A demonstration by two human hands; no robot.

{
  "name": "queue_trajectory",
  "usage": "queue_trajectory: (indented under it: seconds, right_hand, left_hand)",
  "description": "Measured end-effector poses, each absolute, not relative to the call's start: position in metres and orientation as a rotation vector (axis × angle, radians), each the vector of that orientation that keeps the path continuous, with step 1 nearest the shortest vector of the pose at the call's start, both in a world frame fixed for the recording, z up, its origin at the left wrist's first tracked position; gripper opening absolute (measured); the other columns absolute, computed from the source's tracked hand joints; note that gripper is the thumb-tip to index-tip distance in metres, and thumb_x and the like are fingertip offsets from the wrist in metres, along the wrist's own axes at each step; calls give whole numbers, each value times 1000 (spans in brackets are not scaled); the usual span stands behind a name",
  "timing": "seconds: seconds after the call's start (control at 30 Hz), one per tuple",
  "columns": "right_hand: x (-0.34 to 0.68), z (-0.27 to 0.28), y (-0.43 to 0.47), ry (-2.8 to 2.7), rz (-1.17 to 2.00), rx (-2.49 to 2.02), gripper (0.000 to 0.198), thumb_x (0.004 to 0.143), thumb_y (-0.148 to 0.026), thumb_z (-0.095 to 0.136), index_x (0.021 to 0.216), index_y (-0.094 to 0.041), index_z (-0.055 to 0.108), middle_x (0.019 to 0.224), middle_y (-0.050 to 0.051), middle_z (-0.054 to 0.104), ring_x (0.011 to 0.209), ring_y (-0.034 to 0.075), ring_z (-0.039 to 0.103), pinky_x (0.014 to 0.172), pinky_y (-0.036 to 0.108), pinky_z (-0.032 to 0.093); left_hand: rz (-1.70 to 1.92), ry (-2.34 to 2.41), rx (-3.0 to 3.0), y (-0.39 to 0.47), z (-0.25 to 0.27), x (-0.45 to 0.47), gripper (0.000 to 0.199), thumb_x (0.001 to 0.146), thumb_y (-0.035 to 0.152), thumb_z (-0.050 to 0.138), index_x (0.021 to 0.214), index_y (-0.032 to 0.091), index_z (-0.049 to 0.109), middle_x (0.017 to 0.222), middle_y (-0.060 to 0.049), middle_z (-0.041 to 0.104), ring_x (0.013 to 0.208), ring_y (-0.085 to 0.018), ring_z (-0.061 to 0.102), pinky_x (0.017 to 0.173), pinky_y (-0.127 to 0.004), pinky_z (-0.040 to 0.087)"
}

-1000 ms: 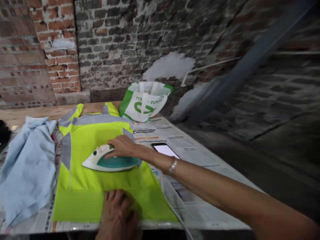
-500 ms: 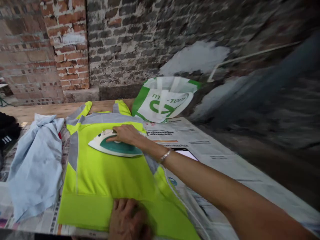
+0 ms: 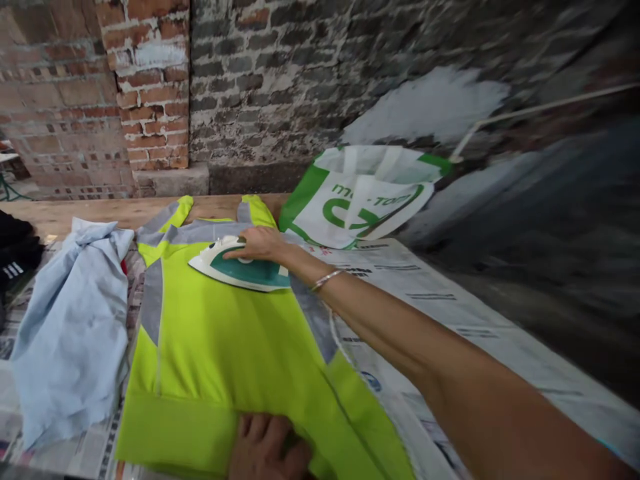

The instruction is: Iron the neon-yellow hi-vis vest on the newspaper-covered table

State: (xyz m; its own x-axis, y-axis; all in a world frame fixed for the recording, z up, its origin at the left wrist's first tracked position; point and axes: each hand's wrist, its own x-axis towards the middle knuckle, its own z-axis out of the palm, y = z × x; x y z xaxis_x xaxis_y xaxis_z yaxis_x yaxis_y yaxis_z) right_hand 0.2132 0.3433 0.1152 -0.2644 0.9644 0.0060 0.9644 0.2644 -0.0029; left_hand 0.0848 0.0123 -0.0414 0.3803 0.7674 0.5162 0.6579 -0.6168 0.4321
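Observation:
My right hand [image 3: 263,244] is closed round the handle of a white and teal clothes iron [image 3: 235,270]. The iron's soleplate lies on the upper body of a neon-yellow sweatshirt [image 3: 215,333] with grey panels, its tip pointing left. At the near edge, my left hand [image 3: 265,443] grips the sweatshirt's hem with bent fingers; part of that hand is cut off by the frame. Around it the fabric shows folds. The sweatshirt is spread flat with its sleeves reaching to the far side and right.
A light blue cloth garment [image 3: 75,333] lies to the left, beside a black item with white stripes [image 3: 17,257]. A white and green bag [image 3: 350,200] stands at the far right. Newspaper [image 3: 425,293] covers the wooden table [image 3: 120,208], and a brick wall [image 3: 260,100] rises behind.
The iron, in my right hand, has shifted slightly toward the sweatshirt's far end. My left hand stays at the hem. The view has turned a little, and my right forearm now covers the phone.

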Motion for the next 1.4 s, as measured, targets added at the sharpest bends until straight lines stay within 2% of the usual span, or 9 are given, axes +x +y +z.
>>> queue_trajectory:
  seconds: [0.27, 0.37, 0.47, 0.67, 0.97, 1.1, 1.23, 1.4]
  right_hand:
    - [194, 127, 194, -2744, 32, -1731, 59, 81, -82, 59, 94, -27, 75, 93, 12, 81, 95, 32, 75, 70, 33, 45]
    - [187, 128, 153, -2782, 82, -1682, 58, 80, -80, 64, 97, -27, 75, 96, 12, 81, 97, 33, 75, 72, 33, 46]
    - [181, 129, 136, -2759, 75, -1685, 58, 81, -79, 64, 101, -25, 75, 100, 12, 81, 98, 33, 75, 74, 33, 48]
    - [169, 129, 170, -2668, -20, -1754, 65, 86, -82, 54, 104, -23, 74, 99, 14, 81, 100, 32, 75, 77, 33, 49]
    - [157, 118, 331, -2483, -78, -1844, 75, 85, -84, 53, 114, -18, 76, 115, 19, 77, 112, 34, 70, 89, 37, 50]
    - [160, 113, 385, -2366, -81, -1888, 80, 86, -82, 53, 119, -13, 75, 122, 23, 74, 117, 36, 67, 92, 40, 49]
    - [166, 117, 390, -2400, -55, -1855, 83, 81, -83, 59, 122, -13, 75, 123, 22, 74, 116, 37, 67, 89, 39, 49]
    - [175, 127, 325, -2590, 25, -1746, 73, 77, -87, 59, 101, -21, 79, 107, 15, 79, 103, 33, 71, 78, 34, 48]
  left_hand:
    - [923, 1277, 2404, 5, -14, 73, 23, 80, 18, 75, 100, 25, 65, 106, -3, 68, 94, -24, 60, 80, -40, 47]
    - [916, 1261, 2393, 4, -10, 71, 29, 78, 17, 78, 104, 24, 67, 109, -2, 68, 98, -23, 60, 84, -40, 46]
    - [867, 1264, 2378, 3, -7, 69, 26, 80, 17, 78, 102, 24, 68, 109, -2, 68, 99, -24, 59, 85, -40, 45]
    - [782, 1304, 2369, 2, -11, 71, 21, 82, 22, 77, 101, 24, 67, 111, -3, 67, 101, -24, 59, 88, -40, 46]
    - [1036, 1254, 2435, 8, -33, 80, 29, 76, 24, 75, 102, 24, 62, 103, -3, 65, 90, -23, 59, 73, -37, 45]
    - [1100, 1263, 2410, 10, -46, 86, 34, 72, 27, 76, 103, 25, 62, 103, -4, 65, 89, -24, 58, 73, -38, 46]
    - [1001, 1253, 2380, 10, -41, 82, 33, 76, 23, 74, 107, 26, 62, 108, -4, 66, 94, -25, 60, 79, -40, 48]
    - [859, 1225, 2387, 11, -15, 71, 30, 79, 13, 71, 105, 25, 64, 110, -3, 67, 98, -25, 60, 82, -41, 48]
